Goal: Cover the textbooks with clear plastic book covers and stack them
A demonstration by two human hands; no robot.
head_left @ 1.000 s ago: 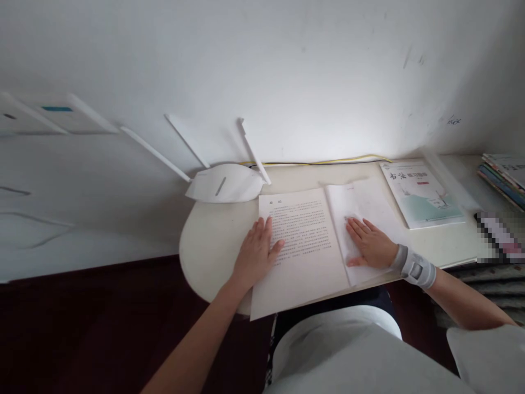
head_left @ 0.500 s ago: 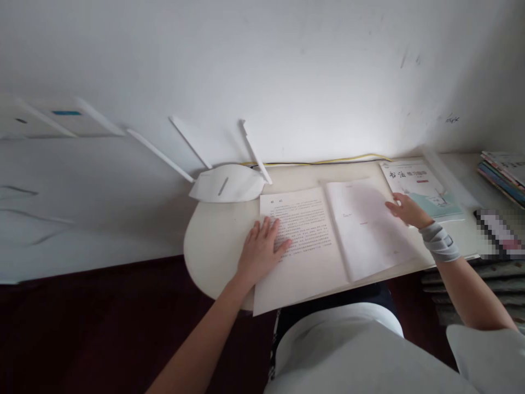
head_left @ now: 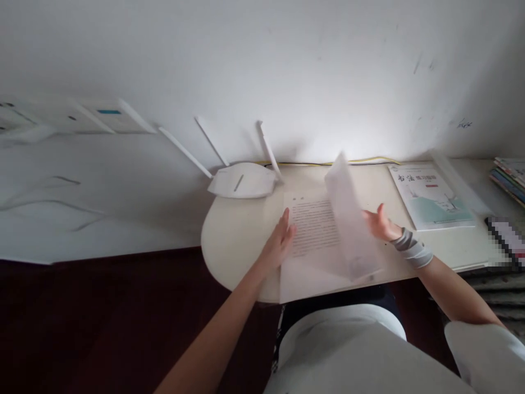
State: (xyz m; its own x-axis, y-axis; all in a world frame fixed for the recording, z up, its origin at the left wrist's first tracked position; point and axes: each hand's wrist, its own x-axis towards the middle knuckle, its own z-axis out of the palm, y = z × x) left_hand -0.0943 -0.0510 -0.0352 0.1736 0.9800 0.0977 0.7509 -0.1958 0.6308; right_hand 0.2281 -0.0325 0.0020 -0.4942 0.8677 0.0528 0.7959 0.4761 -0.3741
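Before me a stapled-looking set of printed pages lies open, its left page flat and covered with lines of text. The right-hand page stands half raised, tilted to the left and blurred by motion. My right hand is against the right side of that raised page, thumb up and fingers stretched, partly hidden behind the paper. At the left edge of the text page, my left hand stands on its side with straight fingers, holding nothing. A grey wrap covers my right wrist.
A white router with antennas stands at the back left of the white table. A calligraphy workbook lies to the right, near a stack of books. A yellow cable runs along the wall.
The right page has come up off the table and swung left, with my right hand moving left behind it. My left hand has turned from palm-down on the text to the page's left edge.
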